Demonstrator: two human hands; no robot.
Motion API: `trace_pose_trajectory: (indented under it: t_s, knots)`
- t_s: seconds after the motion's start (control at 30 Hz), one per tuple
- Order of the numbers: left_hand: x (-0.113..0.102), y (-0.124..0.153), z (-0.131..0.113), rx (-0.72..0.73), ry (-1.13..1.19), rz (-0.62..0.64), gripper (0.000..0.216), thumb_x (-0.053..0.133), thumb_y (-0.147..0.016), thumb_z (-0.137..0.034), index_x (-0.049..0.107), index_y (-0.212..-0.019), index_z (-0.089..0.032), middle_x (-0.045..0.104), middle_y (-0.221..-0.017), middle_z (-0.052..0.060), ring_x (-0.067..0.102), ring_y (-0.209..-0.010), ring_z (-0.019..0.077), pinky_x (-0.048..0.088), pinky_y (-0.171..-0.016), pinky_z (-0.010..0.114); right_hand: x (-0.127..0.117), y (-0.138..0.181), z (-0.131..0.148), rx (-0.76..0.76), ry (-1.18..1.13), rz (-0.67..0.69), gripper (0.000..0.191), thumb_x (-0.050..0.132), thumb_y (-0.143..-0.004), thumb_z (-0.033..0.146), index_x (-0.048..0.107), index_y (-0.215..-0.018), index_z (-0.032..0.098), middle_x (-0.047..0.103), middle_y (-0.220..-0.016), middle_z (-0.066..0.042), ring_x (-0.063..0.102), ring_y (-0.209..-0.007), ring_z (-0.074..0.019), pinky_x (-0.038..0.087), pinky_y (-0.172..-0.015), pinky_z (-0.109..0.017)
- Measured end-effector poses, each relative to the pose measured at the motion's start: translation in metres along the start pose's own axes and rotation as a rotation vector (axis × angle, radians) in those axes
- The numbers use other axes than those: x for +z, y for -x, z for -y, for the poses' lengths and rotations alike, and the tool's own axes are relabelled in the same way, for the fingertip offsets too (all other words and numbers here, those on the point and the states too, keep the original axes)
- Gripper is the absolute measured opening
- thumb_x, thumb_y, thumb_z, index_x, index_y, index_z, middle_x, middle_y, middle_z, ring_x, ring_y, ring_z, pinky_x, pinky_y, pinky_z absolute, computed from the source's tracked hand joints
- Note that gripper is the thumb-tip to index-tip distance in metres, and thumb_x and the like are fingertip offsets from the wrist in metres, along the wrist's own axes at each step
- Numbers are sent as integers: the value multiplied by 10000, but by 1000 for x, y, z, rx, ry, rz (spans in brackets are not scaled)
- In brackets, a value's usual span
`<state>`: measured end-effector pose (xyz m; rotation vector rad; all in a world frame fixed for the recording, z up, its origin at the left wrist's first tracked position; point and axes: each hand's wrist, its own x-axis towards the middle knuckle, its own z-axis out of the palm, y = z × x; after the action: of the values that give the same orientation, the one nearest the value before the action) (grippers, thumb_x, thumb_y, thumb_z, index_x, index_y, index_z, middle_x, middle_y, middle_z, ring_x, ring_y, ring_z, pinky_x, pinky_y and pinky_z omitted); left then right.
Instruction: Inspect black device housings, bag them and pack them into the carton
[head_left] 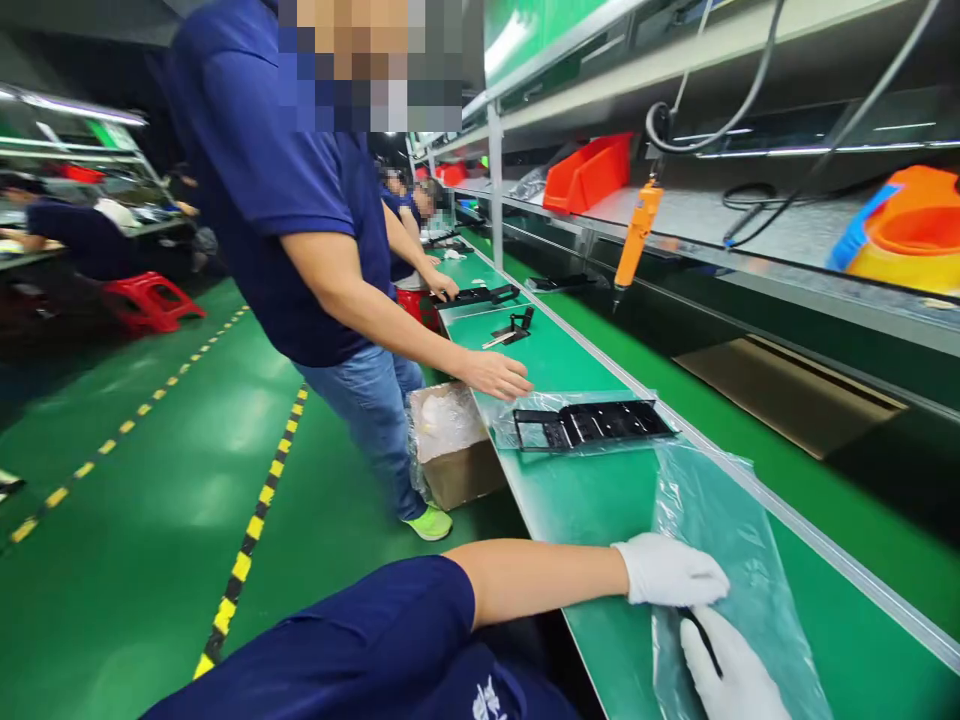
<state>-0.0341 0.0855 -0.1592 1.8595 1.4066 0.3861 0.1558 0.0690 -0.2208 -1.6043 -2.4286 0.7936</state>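
Arm (551, 580) stretched rightward over the desk (592, 510), the gloved left hand (673, 570) lies palm down at a bag (754, 550), grip unclear; nearer, the right hand (729, 665) clasps a black part (703, 636) over it.

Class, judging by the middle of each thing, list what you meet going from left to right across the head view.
Red stool, lime-green shoe, co-worker's outstretched hand, long black part, wearer's gloved left hand, wearer's gloved right hand, stacked coloured bins.
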Motion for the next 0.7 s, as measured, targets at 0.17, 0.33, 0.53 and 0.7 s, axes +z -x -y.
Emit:
trace_pose_trajectory:
  t_s: [0.17,0.33,0.53,0.7]
  knots:
    - [-3,10,-6,-11,-26,10,509,372,-1056,-463,582,-1442,-205,603,-1533,14,559,-1422,190,406,-1198,281,-16,16,30,24,-128,-31,840,272,-783,759,699,-1287,240,547,-1426,-13,494,-1433,-233,368,-1333,-413]
    - [-4,10,-9,-16,-10,19,495,386,-1059,-441,589,-1437,-193,598,-1539,20,547,-1434,200,389,-1219,282,-24,19,39,55,-213,14,996,316,-674,850,701,-1287,164,560,-1412,-50,493,-1415,-292,283,-1361,-520]
    - [-1,7,-5,-6,-20,8,459,402,-1056,-424,613,-1394,-197,630,-1503,25,583,-1397,216,437,-1186,314,-24,20,36,82,-223,32,999,311,-672,863,676,-1308,185,536,-1443,-24,475,-1433,-268,293,-1363,-506]
    - [5,4,0,-7,-17,-22,453,397,-1049,-462,621,-1375,-242,643,-1488,-3,599,-1380,197,444,-1182,313,-22,20,33,48,-258,18,923,371,-707,815,678,-1289,168,543,-1434,-53,501,-1399,-267,298,-1347,-528]
